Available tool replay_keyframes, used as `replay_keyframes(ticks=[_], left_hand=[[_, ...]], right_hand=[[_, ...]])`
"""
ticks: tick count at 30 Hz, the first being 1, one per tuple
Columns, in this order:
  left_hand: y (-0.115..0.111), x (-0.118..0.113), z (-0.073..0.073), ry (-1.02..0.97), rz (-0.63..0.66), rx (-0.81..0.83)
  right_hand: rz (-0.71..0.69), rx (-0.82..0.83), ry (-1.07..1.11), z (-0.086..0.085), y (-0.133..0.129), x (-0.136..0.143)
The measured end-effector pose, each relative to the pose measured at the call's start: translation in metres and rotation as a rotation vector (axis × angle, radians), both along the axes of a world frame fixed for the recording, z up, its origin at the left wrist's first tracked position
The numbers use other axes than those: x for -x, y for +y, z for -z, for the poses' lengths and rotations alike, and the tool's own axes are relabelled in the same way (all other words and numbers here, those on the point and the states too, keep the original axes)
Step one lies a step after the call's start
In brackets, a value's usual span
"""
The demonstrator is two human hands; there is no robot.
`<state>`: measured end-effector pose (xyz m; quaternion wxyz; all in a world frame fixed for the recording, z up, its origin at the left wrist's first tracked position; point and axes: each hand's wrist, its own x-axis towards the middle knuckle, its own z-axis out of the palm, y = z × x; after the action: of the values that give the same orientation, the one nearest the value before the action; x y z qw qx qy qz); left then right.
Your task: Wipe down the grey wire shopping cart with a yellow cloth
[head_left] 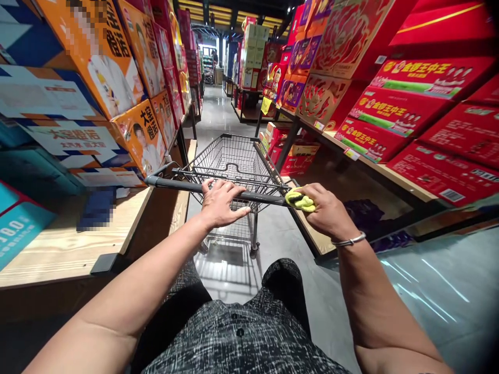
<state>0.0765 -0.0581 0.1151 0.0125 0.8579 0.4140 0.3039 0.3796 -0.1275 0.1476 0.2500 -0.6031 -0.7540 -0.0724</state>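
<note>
A metal wire shopping cart (237, 156) stands in front of me in the aisle, its basket empty. Its dark grey handle bar (175, 184) runs across at waist height. My left hand (224, 203) lies on the middle of the bar, fingers spread over it and thumb apart on the near side. At the bar's right end, my right hand (327, 210) is closed on a yellow-green cloth (300, 199), which is bunched against the bar. The hidden side of the cloth cannot be seen.
Orange and white boxes (136, 135) are stacked on a wooden shelf (58, 259) close on the left. Red boxes (413, 78) fill the right shelf (390, 176), near the cart's side. Shiny grey floor (218, 98) runs ahead between the displays.
</note>
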Motion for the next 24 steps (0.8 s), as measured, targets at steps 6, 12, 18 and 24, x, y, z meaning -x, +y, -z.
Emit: replay_keyframes(ticks=[6,12,18,24], left_hand=[[-0.001,0.02,0.0,-0.093,0.006,0.002],[0.013,0.049,0.0,-0.146,0.005,0.041],[0.01,0.049,0.0,-0.129,-0.066,0.025],[-0.037,-0.012,-0.008,-0.022,0.275,-0.073]], right_hand=[[-0.022,-0.044,-0.044,0.0,-0.03,0.029],[-0.1,-0.022,0.078,-0.004,-0.052,0.058],[-0.222,-0.015,0.351,0.004,-0.019,0.052],[-0.083,0.03,0.501,0.046,0.07,0.029]])
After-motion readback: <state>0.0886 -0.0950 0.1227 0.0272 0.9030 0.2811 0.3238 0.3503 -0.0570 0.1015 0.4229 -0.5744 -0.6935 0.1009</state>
